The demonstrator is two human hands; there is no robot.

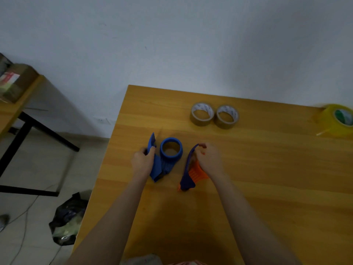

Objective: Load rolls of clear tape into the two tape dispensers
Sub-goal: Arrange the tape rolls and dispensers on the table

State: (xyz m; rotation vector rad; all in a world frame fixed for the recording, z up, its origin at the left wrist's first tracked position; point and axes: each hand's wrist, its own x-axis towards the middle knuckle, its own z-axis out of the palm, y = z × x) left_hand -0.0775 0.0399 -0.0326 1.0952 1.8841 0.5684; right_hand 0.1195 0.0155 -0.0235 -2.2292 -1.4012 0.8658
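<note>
Pale wall (172,35), light floor (38,169), yellow wooden table (267,178), black-legged side table (13,111) at left.

Left hand (142,159) grips blue dispenser (157,167); right hand (210,159) pinches orange dispenser (196,173).

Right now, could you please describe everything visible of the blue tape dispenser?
The blue tape dispenser looks like matte plastic, blue all over. Its round hub stands open-topped and holds no roll; a ribbed part points toward the person. A flat side flap is swung out leftward, gripped by the left hand. It rests on the wooden table.
</note>
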